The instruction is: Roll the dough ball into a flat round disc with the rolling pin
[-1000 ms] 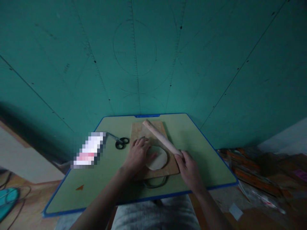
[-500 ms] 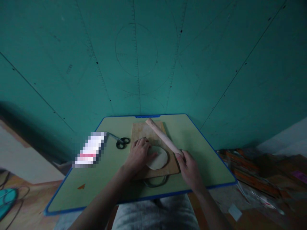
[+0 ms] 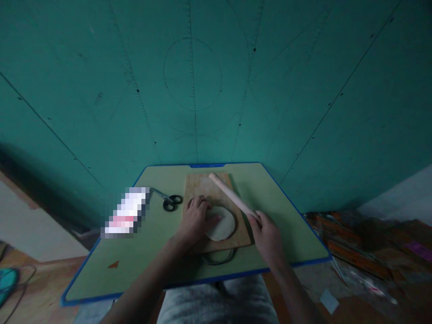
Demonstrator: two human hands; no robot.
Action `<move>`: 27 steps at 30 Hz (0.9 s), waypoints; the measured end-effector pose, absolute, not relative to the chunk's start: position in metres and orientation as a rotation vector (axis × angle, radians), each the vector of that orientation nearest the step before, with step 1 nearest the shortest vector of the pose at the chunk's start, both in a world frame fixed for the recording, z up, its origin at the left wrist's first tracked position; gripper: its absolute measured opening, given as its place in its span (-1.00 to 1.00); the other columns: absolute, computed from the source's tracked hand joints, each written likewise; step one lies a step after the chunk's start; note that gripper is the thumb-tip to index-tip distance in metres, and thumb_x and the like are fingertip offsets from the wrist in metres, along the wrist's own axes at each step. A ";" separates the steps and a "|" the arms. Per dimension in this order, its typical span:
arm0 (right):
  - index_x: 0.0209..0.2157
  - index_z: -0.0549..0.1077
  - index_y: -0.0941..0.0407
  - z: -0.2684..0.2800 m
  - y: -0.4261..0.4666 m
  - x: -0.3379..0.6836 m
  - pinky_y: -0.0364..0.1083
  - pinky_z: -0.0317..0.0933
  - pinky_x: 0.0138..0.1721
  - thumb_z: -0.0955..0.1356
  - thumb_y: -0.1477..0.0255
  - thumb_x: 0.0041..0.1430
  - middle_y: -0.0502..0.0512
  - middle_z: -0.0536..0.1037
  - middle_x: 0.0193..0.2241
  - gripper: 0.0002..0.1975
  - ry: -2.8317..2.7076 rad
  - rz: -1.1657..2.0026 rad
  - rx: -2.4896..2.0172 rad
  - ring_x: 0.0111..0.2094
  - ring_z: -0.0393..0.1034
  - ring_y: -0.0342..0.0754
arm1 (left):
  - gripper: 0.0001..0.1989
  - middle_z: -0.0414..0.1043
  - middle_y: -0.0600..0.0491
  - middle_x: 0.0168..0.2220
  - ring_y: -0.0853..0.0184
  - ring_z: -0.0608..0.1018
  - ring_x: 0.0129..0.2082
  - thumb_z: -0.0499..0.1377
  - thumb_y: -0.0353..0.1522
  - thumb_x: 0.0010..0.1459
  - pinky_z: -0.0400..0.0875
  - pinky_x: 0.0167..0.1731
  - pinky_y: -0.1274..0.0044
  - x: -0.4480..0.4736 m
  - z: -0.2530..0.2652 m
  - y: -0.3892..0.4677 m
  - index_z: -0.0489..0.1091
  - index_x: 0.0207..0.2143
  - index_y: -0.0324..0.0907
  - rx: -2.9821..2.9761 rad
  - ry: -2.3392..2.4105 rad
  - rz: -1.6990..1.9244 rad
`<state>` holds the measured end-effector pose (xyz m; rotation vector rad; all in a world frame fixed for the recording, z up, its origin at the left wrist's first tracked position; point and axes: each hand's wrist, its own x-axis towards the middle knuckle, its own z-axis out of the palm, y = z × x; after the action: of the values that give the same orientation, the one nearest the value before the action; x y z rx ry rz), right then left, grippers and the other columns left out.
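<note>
A pale, flat round of dough (image 3: 222,223) lies on a wooden cutting board (image 3: 199,181). My left hand (image 3: 196,218) rests over the dough's left edge, its thumb stretched onto the dough and its fingers spread toward the board. My right hand (image 3: 266,231) grips the near end of a slim wooden rolling pin (image 3: 232,195) at the board's right side. The pin slants away to the far left, across the upper part of the board and clear of the dough. The dough's left edge is hidden under my left hand.
The board sits on a light green table (image 3: 286,220) with a blue rim. Black-handled scissors (image 3: 170,201) lie left of the board, near a pixelated patch (image 3: 126,213). A small orange-brown triangle (image 3: 114,264) lies near left. A green wall (image 3: 216,90) rises behind.
The rolling pin's far end has come slightly nearer and to the right, so it no longer pokes past the board's far edge. My left hand stays on the dough.
</note>
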<state>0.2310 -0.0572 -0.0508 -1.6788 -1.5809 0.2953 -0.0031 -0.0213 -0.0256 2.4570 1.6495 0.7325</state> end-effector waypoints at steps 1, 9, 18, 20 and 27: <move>-0.18 0.48 0.16 -0.052 -0.056 0.231 -0.01 0.29 -0.27 0.14 0.04 0.32 0.28 0.60 -0.29 -0.48 -1.605 0.261 -1.680 -0.28 0.50 0.11 | -0.71 0.43 -0.13 -0.04 0.11 0.43 0.04 0.27 -0.20 0.15 0.33 0.03 0.29 -0.003 -0.025 -0.022 0.41 -0.18 -0.21 2.443 1.638 0.758; -0.18 0.51 0.15 -0.049 -0.052 0.230 0.01 0.31 -0.20 0.23 0.23 0.34 0.25 0.57 -0.28 -0.68 -1.807 -0.012 -1.661 -0.23 0.46 0.11 | -0.82 0.52 -0.04 -0.22 0.16 0.52 -0.14 0.26 -0.34 0.14 0.40 -0.13 0.37 -0.002 -0.025 -0.028 0.41 -0.19 -0.18 2.308 1.579 0.867; -0.11 0.49 0.17 -0.019 -0.035 0.242 0.11 0.30 -0.08 0.29 0.33 0.28 0.25 0.55 -0.18 -0.74 -1.976 -0.039 -1.563 -0.12 0.42 0.16 | -0.82 0.54 0.03 -0.28 0.28 0.56 -0.31 0.19 -0.42 0.15 0.42 -0.31 0.51 -0.007 -0.019 -0.035 0.41 -0.15 -0.15 2.129 1.429 1.071; -0.10 0.48 0.16 -0.012 -0.028 0.236 0.10 0.30 -0.07 0.29 0.36 0.27 0.25 0.55 -0.18 -0.76 -1.977 0.015 -1.463 -0.10 0.41 0.14 | -0.81 0.53 0.06 -0.31 0.33 0.55 -0.38 0.17 -0.41 0.16 0.41 -0.37 0.55 -0.008 -0.019 -0.036 0.41 -0.14 -0.15 2.067 1.407 1.098; -0.12 0.49 0.07 0.012 -0.007 0.193 -0.01 0.34 -0.07 0.28 0.46 0.24 0.14 0.57 -0.15 -0.79 -2.135 0.407 -1.155 -0.10 0.46 0.02 | -0.86 0.52 0.11 -0.38 0.40 0.52 -0.43 0.18 -0.40 0.15 0.38 -0.42 0.62 -0.012 -0.026 -0.035 0.44 -0.20 -0.15 1.975 1.338 1.274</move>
<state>0.1934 -0.0066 0.0123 -1.1548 -2.1347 0.4070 -0.0122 -0.0349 -0.0259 1.9747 1.3379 1.2737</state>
